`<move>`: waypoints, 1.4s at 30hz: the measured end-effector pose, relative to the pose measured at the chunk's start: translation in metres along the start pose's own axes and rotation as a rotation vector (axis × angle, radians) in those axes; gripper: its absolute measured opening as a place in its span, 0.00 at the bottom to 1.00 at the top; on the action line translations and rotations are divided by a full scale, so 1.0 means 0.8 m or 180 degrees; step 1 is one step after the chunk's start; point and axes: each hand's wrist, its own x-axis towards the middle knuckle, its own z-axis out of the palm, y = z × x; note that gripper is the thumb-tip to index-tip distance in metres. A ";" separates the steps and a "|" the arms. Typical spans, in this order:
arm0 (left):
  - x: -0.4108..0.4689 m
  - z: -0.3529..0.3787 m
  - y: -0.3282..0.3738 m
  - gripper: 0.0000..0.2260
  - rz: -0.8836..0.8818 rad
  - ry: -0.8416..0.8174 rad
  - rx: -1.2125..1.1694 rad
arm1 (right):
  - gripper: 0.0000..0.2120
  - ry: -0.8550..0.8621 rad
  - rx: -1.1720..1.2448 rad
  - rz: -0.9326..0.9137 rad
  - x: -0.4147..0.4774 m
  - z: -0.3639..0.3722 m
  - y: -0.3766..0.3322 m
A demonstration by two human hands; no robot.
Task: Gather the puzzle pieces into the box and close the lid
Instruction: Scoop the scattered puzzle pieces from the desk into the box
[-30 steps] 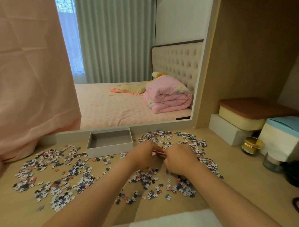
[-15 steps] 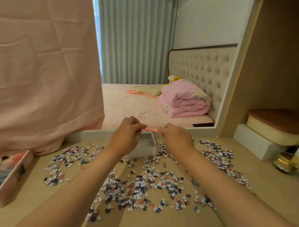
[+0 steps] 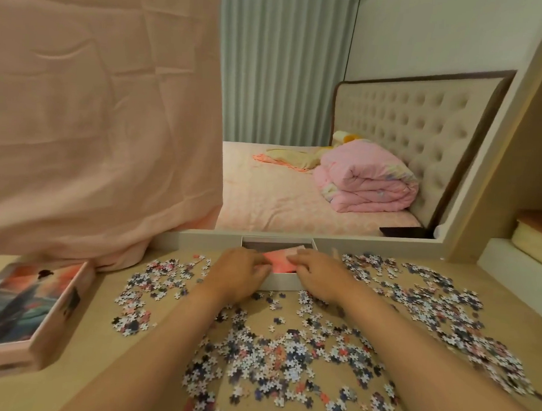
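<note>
Tho blurry, 2 hands, 1 box

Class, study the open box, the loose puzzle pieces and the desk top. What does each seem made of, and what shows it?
Open box: probably cardboard, matt white, with thin straight walls.
Puzzle pieces: likely printed card; they lie flat and many show white.
Desk top: pale, matt and wood-coloured; laminate or veneer, cannot tell which.
</note>
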 end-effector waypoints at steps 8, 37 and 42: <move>-0.008 -0.009 0.010 0.19 0.0080 -0.0167 0.0183 | 0.21 -0.0013 -0.0250 -0.0077 -0.007 -0.016 -0.024; -0.144 -0.035 0.001 0.35 -0.0095 -0.0713 0.0462 | 0.40 -0.0913 0.0159 -0.0035 -0.091 0.012 -0.104; -0.145 -0.030 -0.004 0.31 -0.0168 -0.0999 0.0439 | 0.39 -0.0868 -0.0013 -0.0010 -0.088 0.027 -0.117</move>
